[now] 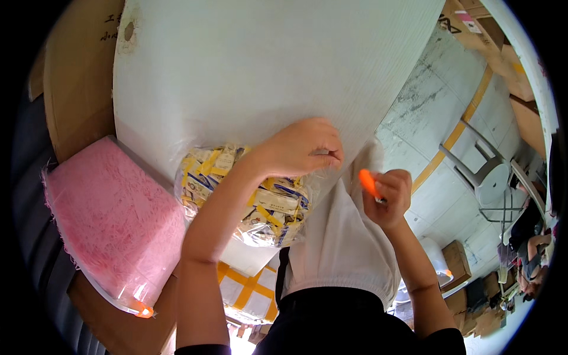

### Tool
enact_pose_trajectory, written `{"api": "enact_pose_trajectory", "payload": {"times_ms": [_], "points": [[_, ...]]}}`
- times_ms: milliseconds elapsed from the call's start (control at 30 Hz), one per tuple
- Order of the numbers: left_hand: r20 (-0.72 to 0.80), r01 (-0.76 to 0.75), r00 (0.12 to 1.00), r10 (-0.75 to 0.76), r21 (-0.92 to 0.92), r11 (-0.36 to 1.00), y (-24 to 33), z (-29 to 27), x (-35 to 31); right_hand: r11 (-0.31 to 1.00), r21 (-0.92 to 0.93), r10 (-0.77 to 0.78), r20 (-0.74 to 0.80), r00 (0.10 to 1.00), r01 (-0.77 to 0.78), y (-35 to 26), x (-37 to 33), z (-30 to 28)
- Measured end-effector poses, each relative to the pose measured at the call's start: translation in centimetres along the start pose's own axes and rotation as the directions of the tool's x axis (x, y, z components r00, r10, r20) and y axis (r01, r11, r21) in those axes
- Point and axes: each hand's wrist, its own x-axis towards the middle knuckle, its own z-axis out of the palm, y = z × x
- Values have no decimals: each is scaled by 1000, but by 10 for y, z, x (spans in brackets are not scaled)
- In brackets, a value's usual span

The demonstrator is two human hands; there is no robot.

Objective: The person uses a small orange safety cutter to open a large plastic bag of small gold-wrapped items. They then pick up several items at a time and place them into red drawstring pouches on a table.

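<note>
Here's the left hand (310, 148) at the middle of the frame, curled, thumb drawn in close to the fingers, and the loose film of a clear plastic bag (275, 204) runs up to those fingertips, apparently pinched there. The bag sits just below centre, at the near edge of the white bench (254, 65), with the left forearm crossing right over it! Inside it, a jumble of small packets in white, yellow and blue.

Over to the right of centre, the right hand (387, 198) is folded nearly into a fist, gripping a bright orange object (370, 183) whose rounded end pokes out toward the upper left; what kind of object, I cannot tell. The two hands are near each other but apart.

Out at the left, a clear container packed with pink shred (118, 219) leans at an angle. Lower centre, a white parcel (248, 290) criss-crossed with yellow tape. And away at the right, a grey stool (491, 177) on the tiled floor (420, 118).
</note>
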Motion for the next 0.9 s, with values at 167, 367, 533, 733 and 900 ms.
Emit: {"api": "enact_pose_trajectory", "payload": {"times_ms": [167,367,533,733,900], "points": [[-605,287,795,-38,321,903,63,55,-75,993,-116,-39,-64,997,31,10,74,28],[-836,715,526,-157,334,614,70,120,-70,958,-11,-270,301,915,287,11,145,117],[-804,763,574,-157,455,459,42,134,-73,975,38,-217,395,892,220,-23,117,96],[-846,563,533,15,368,740,71,138,-123,900,304,-436,608,664,312,-87,59,-3],[-764,358,641,-71,216,908,113,143,-214,636,334,-694,642,326,696,-161,66,-11]]}}
